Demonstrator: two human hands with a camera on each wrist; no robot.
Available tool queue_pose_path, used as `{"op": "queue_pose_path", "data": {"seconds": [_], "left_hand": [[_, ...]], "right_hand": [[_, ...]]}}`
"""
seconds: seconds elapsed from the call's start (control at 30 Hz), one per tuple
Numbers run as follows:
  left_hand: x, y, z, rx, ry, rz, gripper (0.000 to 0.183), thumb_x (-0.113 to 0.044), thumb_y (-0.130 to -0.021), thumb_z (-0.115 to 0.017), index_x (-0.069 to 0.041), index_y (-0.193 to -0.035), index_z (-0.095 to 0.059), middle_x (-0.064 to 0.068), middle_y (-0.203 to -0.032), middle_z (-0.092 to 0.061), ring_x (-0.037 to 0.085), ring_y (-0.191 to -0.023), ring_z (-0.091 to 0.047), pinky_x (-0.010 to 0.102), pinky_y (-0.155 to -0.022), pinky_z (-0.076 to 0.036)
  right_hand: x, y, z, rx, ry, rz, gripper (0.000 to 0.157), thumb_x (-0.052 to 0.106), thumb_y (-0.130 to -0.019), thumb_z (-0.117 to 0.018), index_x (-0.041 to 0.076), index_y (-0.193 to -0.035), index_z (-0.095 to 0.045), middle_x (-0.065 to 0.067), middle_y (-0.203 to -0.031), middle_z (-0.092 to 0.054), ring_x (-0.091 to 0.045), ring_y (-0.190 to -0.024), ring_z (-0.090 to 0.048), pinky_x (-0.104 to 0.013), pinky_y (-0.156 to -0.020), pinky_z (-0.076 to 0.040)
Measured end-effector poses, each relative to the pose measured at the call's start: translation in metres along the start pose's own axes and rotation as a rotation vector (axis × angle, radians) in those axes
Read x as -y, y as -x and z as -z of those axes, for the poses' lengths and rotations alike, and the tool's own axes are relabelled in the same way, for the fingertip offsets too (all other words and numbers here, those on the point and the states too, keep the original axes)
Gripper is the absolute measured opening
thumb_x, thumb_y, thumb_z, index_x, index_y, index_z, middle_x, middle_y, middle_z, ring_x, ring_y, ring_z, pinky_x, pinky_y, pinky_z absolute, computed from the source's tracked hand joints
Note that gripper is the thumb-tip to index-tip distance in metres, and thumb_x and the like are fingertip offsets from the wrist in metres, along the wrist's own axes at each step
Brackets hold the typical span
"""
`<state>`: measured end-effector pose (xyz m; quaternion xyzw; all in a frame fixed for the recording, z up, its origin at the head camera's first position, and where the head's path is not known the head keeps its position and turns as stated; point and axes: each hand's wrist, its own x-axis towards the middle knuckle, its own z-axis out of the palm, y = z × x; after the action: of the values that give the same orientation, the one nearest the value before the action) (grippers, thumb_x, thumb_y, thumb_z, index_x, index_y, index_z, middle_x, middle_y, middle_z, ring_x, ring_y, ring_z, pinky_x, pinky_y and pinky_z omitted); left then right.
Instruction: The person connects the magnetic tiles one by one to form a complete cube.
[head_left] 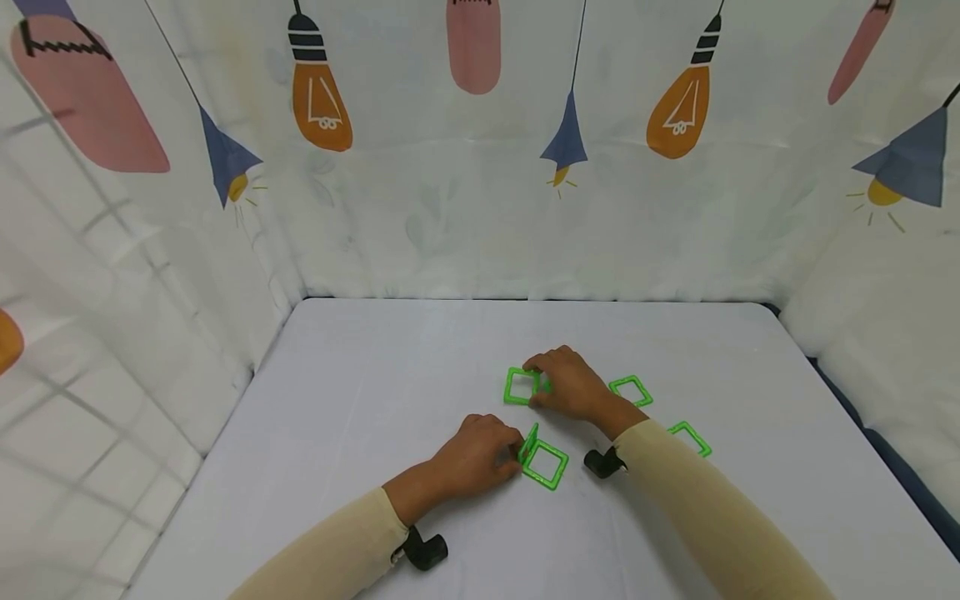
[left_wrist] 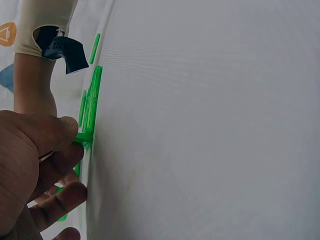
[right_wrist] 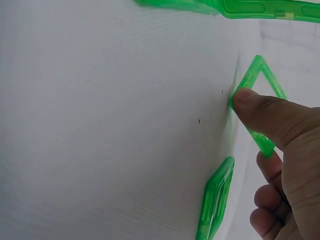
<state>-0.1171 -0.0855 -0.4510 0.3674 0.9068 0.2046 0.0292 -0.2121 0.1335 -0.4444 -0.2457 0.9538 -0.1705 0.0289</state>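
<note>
My left hand (head_left: 476, 454) pinches a green square frame tile (head_left: 531, 437) standing on edge. It meets one side of a flat green square tile (head_left: 562, 473). In the left wrist view, the thumb and a finger close on the upright tile (left_wrist: 82, 137), and the other fingers curl loosely beside it. Farther back, my right hand (head_left: 570, 385) grips another green square tile (head_left: 507, 386) by its right side. The right wrist view shows this tile (right_wrist: 248, 77) tilted between thumb and fingertips, one corner right at the table surface.
Two more green square tiles lie to the right: one tile (head_left: 632, 380) behind the right forearm and another tile (head_left: 696, 435) partly covered by the sleeve. The white table (head_left: 390, 358) backs onto a printed curtain (head_left: 450, 217). Small black cameras hang at both wrists.
</note>
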Motion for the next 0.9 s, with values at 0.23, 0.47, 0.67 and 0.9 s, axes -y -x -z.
{"op": "queue_pose_path", "data": {"seconds": [0.23, 0.47, 0.67, 0.9], "left_hand": [[-0.001, 0.001, 0.001, 0.001, 0.003, 0.005, 0.01, -0.024, -0.091, -0.08, -0.025, -0.097, -0.071, -0.021, -0.094, -0.064, 0.007, -0.099, -0.056, 0.04, -0.099, -0.041], [-0.001, 0.001, 0.001, -0.002, 0.004, 0.003, 0.01, -0.024, -0.092, -0.079, -0.025, -0.099, -0.072, -0.019, -0.096, -0.065, 0.007, -0.101, -0.057, 0.041, -0.099, -0.041], [-0.001, 0.002, 0.0, -0.004, 0.008, 0.003, 0.01, -0.024, -0.091, -0.079, -0.025, -0.098, -0.071, -0.02, -0.096, -0.064, 0.007, -0.101, -0.057, 0.041, -0.1, -0.041], [-0.001, 0.002, 0.0, -0.006, 0.008, 0.005, 0.011, -0.024, -0.091, -0.08, -0.026, -0.097, -0.071, -0.02, -0.096, -0.064, 0.007, -0.1, -0.056, 0.041, -0.099, -0.04]], "right_hand": [[0.003, 0.003, 0.0, -0.032, -0.014, -0.003, 0.053, 0.033, -0.081, -0.089, 0.02, -0.127, -0.067, 0.005, -0.112, -0.067, -0.019, -0.11, -0.054, -0.039, -0.096, -0.045], [0.005, 0.006, -0.002, -0.04, -0.012, -0.036, 0.051, 0.031, -0.083, -0.088, 0.025, -0.128, -0.064, 0.005, -0.104, -0.065, -0.02, -0.103, -0.057, -0.039, -0.088, -0.048], [0.006, 0.009, -0.001, -0.059, -0.014, -0.015, 0.044, 0.025, -0.087, -0.085, 0.026, -0.126, -0.065, 0.005, -0.1, -0.067, -0.021, -0.1, -0.059, -0.039, -0.087, -0.049], [0.008, 0.013, 0.0, -0.082, 0.007, 0.022, 0.033, 0.021, -0.094, -0.077, 0.026, -0.125, -0.067, 0.005, -0.099, -0.071, -0.02, -0.099, -0.062, -0.04, -0.088, -0.048]]}}
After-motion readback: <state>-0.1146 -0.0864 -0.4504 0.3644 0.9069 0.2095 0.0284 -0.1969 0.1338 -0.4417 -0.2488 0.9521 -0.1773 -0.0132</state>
